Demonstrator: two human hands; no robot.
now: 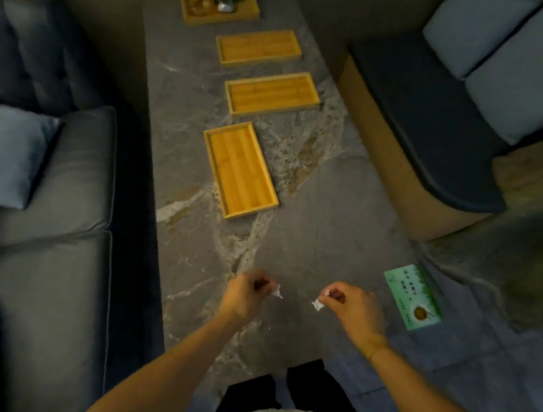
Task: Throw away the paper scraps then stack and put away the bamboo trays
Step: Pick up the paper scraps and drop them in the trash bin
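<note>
Over the worktop's near end, the left hand pinches one paper scrap and the right hand another scrap. Three empty bamboo trays lie beyond along the middle, toward the far end.

light: dim | left: grey sofa with cushions | right: cushioned bench | centre: marble table

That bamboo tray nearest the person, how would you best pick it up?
Probably by the nearest bamboo tray's two long raised rims, one hand per side, from above. It lies flat and empty on the table, lengthwise away from the person, with clear space beside each long edge.
</note>
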